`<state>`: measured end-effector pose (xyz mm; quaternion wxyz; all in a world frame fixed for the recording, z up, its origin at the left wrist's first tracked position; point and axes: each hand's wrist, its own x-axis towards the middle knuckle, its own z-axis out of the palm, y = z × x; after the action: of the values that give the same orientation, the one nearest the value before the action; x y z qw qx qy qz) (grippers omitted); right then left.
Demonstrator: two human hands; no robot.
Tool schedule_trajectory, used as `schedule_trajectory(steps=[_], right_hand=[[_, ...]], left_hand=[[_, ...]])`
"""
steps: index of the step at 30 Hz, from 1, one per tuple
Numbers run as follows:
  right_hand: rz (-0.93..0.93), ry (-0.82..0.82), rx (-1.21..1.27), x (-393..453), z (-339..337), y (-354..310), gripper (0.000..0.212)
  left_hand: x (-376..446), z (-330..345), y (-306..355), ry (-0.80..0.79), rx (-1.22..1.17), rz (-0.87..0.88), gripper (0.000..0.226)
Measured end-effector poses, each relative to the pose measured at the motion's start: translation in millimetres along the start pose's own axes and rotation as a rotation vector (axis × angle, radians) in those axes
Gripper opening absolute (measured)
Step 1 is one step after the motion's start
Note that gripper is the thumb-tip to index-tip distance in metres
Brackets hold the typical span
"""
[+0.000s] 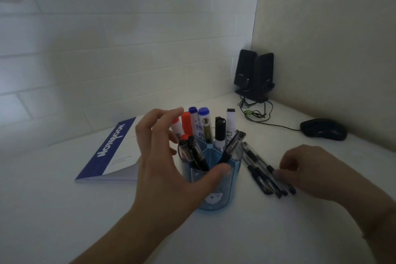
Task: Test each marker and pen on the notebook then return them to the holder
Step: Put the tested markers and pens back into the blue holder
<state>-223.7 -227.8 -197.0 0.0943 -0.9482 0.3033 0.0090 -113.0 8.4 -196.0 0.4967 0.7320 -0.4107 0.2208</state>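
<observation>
- Two hands are in view, and I start with them: my left hand (pixel 162 156) is spread, fingers relaxed and splayed, thumb touching the front rim of the holder (pixel 214 191), gripping nothing.
- My right hand (pixel 308 169) lies just right of the holder, fingers curled down onto the loose pens (pixel 263 169) on the desk (pixel 64 210); I cannot tell whether it pinches one or only touches them.
- Step in hand, as I judge it: picking one loose pen to test. I would steady the holder with my left hand so it does not tip, take a single pen near its middle, and lift it clear without rolling the others away.
- The notebook (pixel 113 152) lies closed, left of the holder and partly behind my left hand; it needs opening before any test stroke.
- Count in the holder: about six markers (pixel 203 126) upright at the back, two orange-capped, two blue-capped, two black-capped.
- Also in the holder: about three pens leaning at the front, though overlap makes that uncertain.
- Loose on the desk: about four black pens side by side, touching one another.
- Farther out: two speakers (pixel 254 73) in the corner, one mouse (pixel 323 129) to the right, cables between.
</observation>
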Motion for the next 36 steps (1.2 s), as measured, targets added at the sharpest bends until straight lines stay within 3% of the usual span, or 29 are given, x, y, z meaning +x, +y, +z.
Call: schedule_trajectory(steps=[5,10,13,15,17,19,20,22,25,30,32,35,36], right_hand=[[0.033,-0.064,0.075,0.7,1.9,-1.9,0.019],[0.04,0.012,-0.143,-3.0,9.1,-1.3,0.018],[0.041,0.137,-0.049,1.8,3.6,4.3,0.012],[-0.037,0.447,0.164,3.2,-10.0,6.9,0.011],[-0.147,0.767,0.701,-4.9,-27.0,0.3,0.01],[-0.425,0.727,1.401,-20.9,-40.9,-11.0,0.013],[-0.556,0.611,1.605,-26.8,-43.7,-14.7,0.013],[-0.683,0.439,1.727,-33.6,-44.1,-20.2,0.015],[-0.611,0.415,1.669,-39.5,-39.3,-29.4,0.022],[-0.571,0.457,1.128,-51.2,-25.7,-62.2,0.021],[-0.62,0.482,1.092,-53.7,-20.7,-69.2,0.016],[-0.637,0.651,1.042,-53.4,-24.5,-63.7,0.014],[-0.649,0.609,1.005,-56.5,-30.1,-59.3,0.015]], left_hand=[[0.2,-1.0,-0.4,0.062,-0.034,-0.018,0.078],[3.7,-5.9,-5.5,0.069,-0.066,-0.023,0.086],[4.7,-6.4,-8.5,0.054,-0.102,0.023,0.086],[6.1,-8.6,-10.5,0.039,-0.107,0.06,0.086],[8.0,-10.1,-12.1,0.021,-0.096,0.096,0.085],[9.1,-9.9,-12.9,0.015,-0.1,0.121,0.082],[8.9,-9.1,-13.3,0.017,-0.113,0.124,0.08],[7.9,-6.5,-14.3,0.022,-0.158,0.111,0.075],[6.6,-2.5,-14.1,0.029,-0.237,0.067,0.068],[3.5,1.3,-13.8,0.025,-0.201,0.089,0.075],[2.8,1.9,-14.1,0.02,-0.173,0.099,0.077],[2.4,0.6,-14.1,0.016,-0.156,0.107,0.076],[1.6,0.4,-13.9,0.027,-0.143,0.101,0.077]])
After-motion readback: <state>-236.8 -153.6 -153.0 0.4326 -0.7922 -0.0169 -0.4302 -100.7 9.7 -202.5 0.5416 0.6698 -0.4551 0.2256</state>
